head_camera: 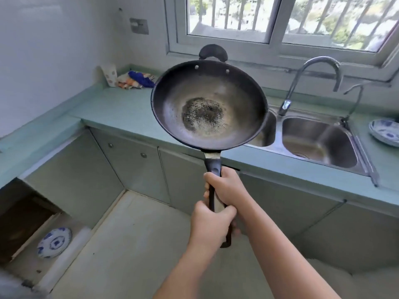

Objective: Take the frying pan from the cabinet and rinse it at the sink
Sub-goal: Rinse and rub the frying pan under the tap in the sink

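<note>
A dark frying pan (209, 104) with a scorched, speckled patch at its middle is held up in the air, tilted so its inside faces me. It hangs over the counter edge, just left of the steel double sink (319, 139), and hides most of the left basin. Both hands grip its long black handle: my right hand (226, 188) higher up, near the pan, and my left hand (212, 225) below it, near the handle's end. A curved faucet (313, 70) stands behind the sink. No water runs from it.
A low open cabinet (21, 216) at the bottom left holds a blue-and-white plate (54, 242). A similar plate (384, 131) lies on the green counter right of the sink. A cup (110, 75) and a coloured cloth (136, 79) sit in the far corner.
</note>
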A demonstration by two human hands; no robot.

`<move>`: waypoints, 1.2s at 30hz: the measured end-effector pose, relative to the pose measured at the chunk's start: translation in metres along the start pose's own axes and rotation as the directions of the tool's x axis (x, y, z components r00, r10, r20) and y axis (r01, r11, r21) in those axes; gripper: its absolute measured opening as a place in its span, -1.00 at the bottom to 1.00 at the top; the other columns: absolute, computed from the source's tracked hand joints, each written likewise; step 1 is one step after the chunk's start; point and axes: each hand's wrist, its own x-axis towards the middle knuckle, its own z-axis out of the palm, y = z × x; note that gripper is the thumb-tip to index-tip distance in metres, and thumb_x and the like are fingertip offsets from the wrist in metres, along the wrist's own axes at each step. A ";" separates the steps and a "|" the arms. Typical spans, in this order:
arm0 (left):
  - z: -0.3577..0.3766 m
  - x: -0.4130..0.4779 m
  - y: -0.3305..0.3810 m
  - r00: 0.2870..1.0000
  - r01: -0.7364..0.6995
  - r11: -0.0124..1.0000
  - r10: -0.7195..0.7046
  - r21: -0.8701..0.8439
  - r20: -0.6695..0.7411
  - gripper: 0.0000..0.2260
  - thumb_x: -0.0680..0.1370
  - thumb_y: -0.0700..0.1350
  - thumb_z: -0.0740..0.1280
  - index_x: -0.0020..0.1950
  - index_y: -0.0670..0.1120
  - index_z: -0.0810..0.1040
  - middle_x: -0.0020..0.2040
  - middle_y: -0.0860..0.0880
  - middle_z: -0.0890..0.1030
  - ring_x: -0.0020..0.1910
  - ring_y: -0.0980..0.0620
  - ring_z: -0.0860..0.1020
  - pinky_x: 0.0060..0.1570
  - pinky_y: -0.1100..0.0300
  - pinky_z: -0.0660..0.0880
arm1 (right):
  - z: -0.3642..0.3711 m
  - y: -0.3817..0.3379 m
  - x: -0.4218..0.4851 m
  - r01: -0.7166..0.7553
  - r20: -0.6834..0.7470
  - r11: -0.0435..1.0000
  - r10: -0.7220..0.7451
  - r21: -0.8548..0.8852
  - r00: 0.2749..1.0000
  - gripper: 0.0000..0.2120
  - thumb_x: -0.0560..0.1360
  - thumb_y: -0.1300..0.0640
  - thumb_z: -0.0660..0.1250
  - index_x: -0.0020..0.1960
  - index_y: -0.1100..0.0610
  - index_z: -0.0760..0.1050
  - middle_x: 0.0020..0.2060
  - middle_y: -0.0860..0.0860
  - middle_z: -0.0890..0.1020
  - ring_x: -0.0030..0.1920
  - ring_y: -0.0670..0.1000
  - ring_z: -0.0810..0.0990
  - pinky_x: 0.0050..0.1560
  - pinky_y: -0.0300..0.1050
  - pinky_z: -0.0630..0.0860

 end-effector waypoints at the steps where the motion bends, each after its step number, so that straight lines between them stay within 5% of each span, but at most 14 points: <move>1: 0.013 0.000 0.002 1.000 -0.015 0.999 0.015 0.030 0.007 -0.91 0.39 -0.25 0.30 -0.13 -0.12 0.46 -0.46 -0.02 0.51 -0.61 0.04 0.49 -0.61 0.37 0.31 | -0.012 0.002 0.000 -0.004 -0.012 1.000 0.004 0.007 1.000 -0.66 0.43 0.32 0.22 -0.51 0.14 0.36 -0.66 -0.03 0.49 -0.57 0.03 0.48 -0.29 0.00 0.40; 3: 0.039 0.001 0.003 0.998 -0.062 0.996 0.062 0.068 0.008 -0.88 0.39 -0.25 0.31 -0.24 -0.04 0.44 -0.48 0.00 0.49 -0.63 0.05 0.45 -0.61 0.32 0.31 | -0.039 0.005 -0.001 -0.005 -0.019 1.000 0.006 0.014 1.000 -0.61 0.42 0.31 0.21 -0.56 0.10 0.37 -0.68 -0.04 0.49 -0.51 0.07 0.47 -0.28 -0.01 0.41; 7: 0.095 -0.002 -0.004 0.995 -0.098 0.990 0.097 0.098 0.024 -0.82 0.39 -0.26 0.32 -0.15 0.02 0.45 -0.48 -0.03 0.49 -0.60 0.02 0.43 -0.63 0.28 0.30 | -0.096 0.016 -0.009 0.008 -0.044 0.997 -0.011 -0.071 0.999 -0.61 0.41 0.31 0.21 -0.57 0.09 0.37 -0.64 -0.04 0.50 -0.53 0.02 0.51 -0.31 -0.16 0.45; 10: 0.140 -0.003 -0.013 0.994 -0.090 0.992 0.085 0.083 0.063 -0.85 0.39 -0.29 0.30 -0.15 -0.05 0.44 -0.53 -0.05 0.48 -0.68 0.01 0.41 -0.64 0.32 0.30 | -0.141 0.030 -0.016 -0.016 -0.066 0.993 0.008 -0.119 0.998 -0.66 0.41 0.29 0.20 -0.52 0.13 0.38 -0.69 -0.05 0.49 -0.62 -0.13 0.48 -0.40 -0.27 0.45; 18: 0.225 -0.008 -0.027 0.987 0.001 0.991 -0.023 0.136 0.160 -0.84 0.38 -0.28 0.28 -0.11 -0.06 0.46 -0.56 -0.01 0.48 -0.67 0.01 0.41 -0.62 0.32 0.32 | -0.230 0.073 -0.027 -0.107 -0.122 0.994 0.104 -0.017 0.987 -0.65 0.42 0.31 0.19 -0.54 0.14 0.38 -0.72 -0.06 0.47 -0.62 -0.13 0.46 -0.48 -0.37 0.41; 36: 0.313 0.099 -0.020 0.938 0.021 0.961 -0.114 0.276 0.327 -0.87 0.35 -0.33 0.26 -0.25 -0.11 0.42 -0.61 -0.01 0.48 -0.71 0.01 0.42 -0.62 0.30 0.36 | -0.320 0.123 0.064 -0.257 -0.296 0.956 0.289 0.145 0.910 -0.61 0.43 0.32 0.21 -0.56 0.14 0.38 -0.60 0.05 0.46 -0.57 -0.02 0.48 -0.37 -0.20 0.43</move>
